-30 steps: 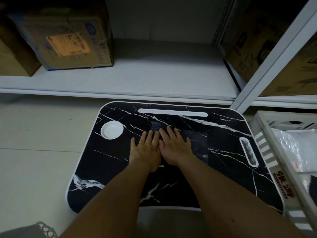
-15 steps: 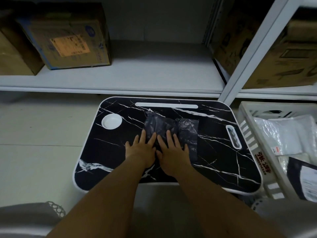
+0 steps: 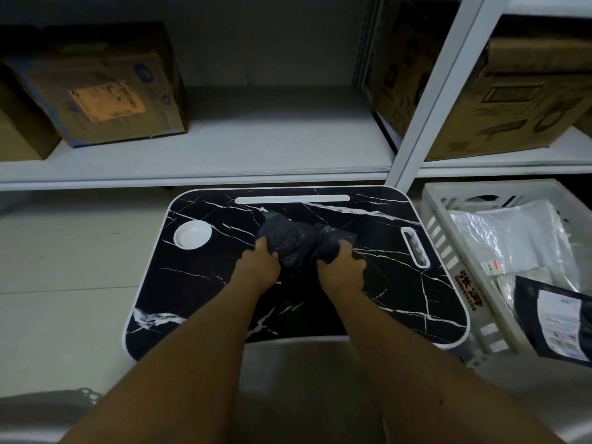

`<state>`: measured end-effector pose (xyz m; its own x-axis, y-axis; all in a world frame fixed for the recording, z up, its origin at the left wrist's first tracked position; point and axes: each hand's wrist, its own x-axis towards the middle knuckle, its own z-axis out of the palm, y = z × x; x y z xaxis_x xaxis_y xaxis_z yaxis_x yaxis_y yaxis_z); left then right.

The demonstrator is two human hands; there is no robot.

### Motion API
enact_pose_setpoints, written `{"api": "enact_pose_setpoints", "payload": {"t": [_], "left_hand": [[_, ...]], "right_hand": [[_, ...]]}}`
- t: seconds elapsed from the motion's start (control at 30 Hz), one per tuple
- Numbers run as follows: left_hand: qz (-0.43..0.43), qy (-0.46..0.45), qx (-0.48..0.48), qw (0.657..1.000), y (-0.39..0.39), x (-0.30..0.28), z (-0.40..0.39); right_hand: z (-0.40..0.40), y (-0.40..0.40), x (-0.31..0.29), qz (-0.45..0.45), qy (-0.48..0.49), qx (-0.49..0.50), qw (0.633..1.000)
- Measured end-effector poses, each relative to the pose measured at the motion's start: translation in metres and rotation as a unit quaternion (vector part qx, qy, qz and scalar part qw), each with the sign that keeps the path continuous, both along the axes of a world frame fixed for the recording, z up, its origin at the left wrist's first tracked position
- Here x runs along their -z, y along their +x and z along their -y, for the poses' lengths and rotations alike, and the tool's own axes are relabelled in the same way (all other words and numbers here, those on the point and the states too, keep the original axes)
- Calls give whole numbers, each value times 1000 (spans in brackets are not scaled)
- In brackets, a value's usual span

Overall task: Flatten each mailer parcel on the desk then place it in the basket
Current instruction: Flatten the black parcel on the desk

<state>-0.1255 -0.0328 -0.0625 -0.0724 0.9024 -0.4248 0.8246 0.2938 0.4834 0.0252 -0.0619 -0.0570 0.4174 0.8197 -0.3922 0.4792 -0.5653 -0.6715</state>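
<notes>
A dark grey mailer parcel [image 3: 299, 238] lies crumpled near the middle of the black marble-patterned desk [image 3: 205, 283]. My left hand [image 3: 258, 267] grips the parcel's near left edge, fingers curled under it. My right hand [image 3: 342, 270] grips its near right edge in the same way. The parcel's near side is bunched and raised between the two hands. To the right of the desk stands the white slatted basket [image 3: 448, 251], holding clear plastic mailers [image 3: 512, 241] and a black mailer with a white label [image 3: 554, 325].
A white round cup recess [image 3: 192, 234] sits at the desk's left, a white slot [image 3: 291, 199] at its far edge, a handle cutout [image 3: 415, 246] at its right. Behind is a white shelf [image 3: 256, 145] with cardboard boxes [image 3: 96, 84] and a post [image 3: 432, 97].
Both hands lay flat, pressing on the parcel and sliding toward me. Now their fingers have curled round its near edge, which has bunched up off the desk.
</notes>
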Motion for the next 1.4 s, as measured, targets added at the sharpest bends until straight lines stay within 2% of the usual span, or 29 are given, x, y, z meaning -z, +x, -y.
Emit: {"api": "enact_pose_setpoints", "payload": {"t": [0.1, 0.23, 0.4, 0.5, 0.7, 0.9, 1.2, 1.4], "left_hand": [[-11, 12, 2, 1000, 9, -6, 2], [-14, 21, -13, 1000, 17, -10, 7], [-2, 60, -16, 998, 32, -21, 13], [-8, 96, 2, 995, 51, -33, 11], [1, 158, 70, 985, 132, -68, 0], [4, 183, 152, 971, 238, -92, -3], [5, 242, 279, 929, 373, -79, -5], [-76, 291, 347, 888, 421, -43, -31]], "right_hand": [[-5, -4, -1, -12, 14, -55, 998], [-3, 1, -11, 36, -1, -104, 994], [-4, 23, -25, 28, 21, -81, 996], [-7, 44, -41, 62, 35, -91, 993], [-9, 128, -100, 140, 87, -26, 986], [-1, 229, -125, 237, 49, 13, 970], [25, 354, -96, 285, -9, 107, 952], [33, 390, -38, 250, -58, 129, 958]]}}
